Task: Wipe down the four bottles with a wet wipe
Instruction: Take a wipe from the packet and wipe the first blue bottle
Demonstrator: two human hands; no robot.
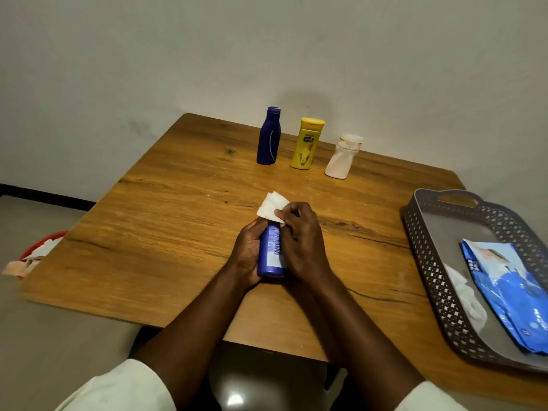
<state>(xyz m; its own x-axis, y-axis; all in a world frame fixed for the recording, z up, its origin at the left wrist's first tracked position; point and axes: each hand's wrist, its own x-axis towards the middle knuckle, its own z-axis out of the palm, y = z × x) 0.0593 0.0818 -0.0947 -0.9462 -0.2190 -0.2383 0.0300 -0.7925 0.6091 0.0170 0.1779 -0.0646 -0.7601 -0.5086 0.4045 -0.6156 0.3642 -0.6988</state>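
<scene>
While three bottles stand upright in a row at the far edge of the wooden table (166,203), a dark blue bottle (268,137), a yellow bottle (307,143) and a white bottle (341,157), nothing lies between them and the hands. A fourth, the blue bottle (271,252), is held above the table's middle with its base toward the person. The left hand (247,253) wraps around its side, and the right hand (299,238) covers the other side while pinching a folded white wipe (271,206) against the bottle's top end, so the cap is hidden.

At the right sits a grey perforated basket (427,256), holding one blue wipes pack (510,295) and what looks like a white cloth (467,295), partly hidden by the basket wall. On the floor at the left, a red bin (41,241) holds pale crumpled pieces, too blurred to count.
</scene>
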